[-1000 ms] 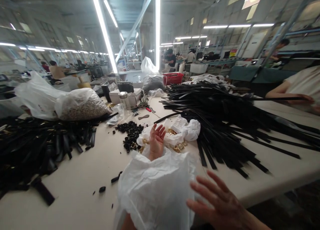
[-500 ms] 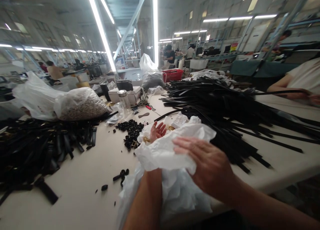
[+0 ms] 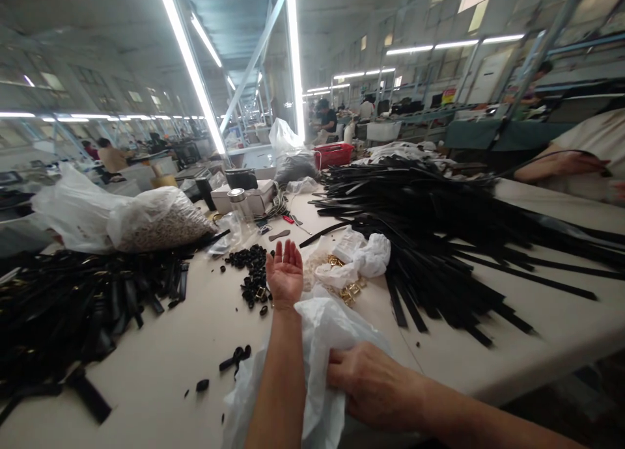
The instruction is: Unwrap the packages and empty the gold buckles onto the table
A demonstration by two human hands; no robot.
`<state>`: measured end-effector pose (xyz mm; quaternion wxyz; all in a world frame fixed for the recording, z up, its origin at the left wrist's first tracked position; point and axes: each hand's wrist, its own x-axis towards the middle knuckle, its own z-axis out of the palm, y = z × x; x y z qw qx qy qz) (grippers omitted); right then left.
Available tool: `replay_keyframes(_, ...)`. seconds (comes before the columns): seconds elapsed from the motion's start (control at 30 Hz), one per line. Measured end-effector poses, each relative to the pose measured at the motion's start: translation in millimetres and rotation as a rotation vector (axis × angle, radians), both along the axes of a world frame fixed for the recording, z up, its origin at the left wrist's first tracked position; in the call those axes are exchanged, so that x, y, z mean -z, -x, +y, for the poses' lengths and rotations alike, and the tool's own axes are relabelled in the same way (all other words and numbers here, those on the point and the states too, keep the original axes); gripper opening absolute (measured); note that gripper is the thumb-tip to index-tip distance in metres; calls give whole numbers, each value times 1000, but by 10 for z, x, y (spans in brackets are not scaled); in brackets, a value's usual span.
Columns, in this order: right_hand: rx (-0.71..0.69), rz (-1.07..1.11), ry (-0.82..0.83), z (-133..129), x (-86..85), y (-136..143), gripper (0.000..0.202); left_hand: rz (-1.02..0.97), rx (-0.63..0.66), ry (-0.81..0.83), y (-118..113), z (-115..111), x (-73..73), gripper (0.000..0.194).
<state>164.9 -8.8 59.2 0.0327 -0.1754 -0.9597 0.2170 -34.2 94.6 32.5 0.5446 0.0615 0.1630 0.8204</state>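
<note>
Palm up and fingers stretched, my left hand [image 3: 285, 276] is held above the table beside a heap of small black loops [image 3: 251, 267]. Nothing lies in it. White, crumpled plastic, which looks like a bag [image 3: 317, 345], is bunched at the table's front edge beside my left forearm. My right hand [image 3: 366, 380] has its fingers closed on this plastic bag. Beyond the hands, gold-coloured buckles [image 3: 350, 293] have spilled beside another crumpled white bag [image 3: 374, 255].
Long black straps [image 3: 430, 221] are heaped on the right, and more black straps [image 3: 92, 306] on the left. A filled clear bag [image 3: 161, 224], a glass jar [image 3: 239, 205] and a red basket [image 3: 334, 155] stand farther back. A person's arm [image 3: 561, 163] shows at the right.
My right hand has drawn the white plastic down and toward me, closing its fingers on it. My left hand has come out from behind the plastic, and the gold buckles are uncovered.
</note>
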Motion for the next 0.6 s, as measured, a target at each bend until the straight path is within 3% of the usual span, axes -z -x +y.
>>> replay_keyframes(0.1, 87, -20, 15, -36, 47, -8, 43, 41, -83, -8, 103, -13, -292, 34)
replay_keyframes(0.2, 106, -47, -95, -69, 91, 57, 57, 210, -129, -53, 131, -57, -634, 27)
replay_keyframes(0.4, -85, -12, -373, -96, 177, 185, 24, 554, -95, -107, 15, -301, -1213, 22)
replay_keyframes(0.5, -119, -2, -428, -133, 266, 228, 22, 523, -81, -109, -261, -399, -1411, 19)
replay_keyframes(0.6, -102, 61, -363, -173, 381, 326, 23, 437, 57, -148, -789, -425, -1436, 16)
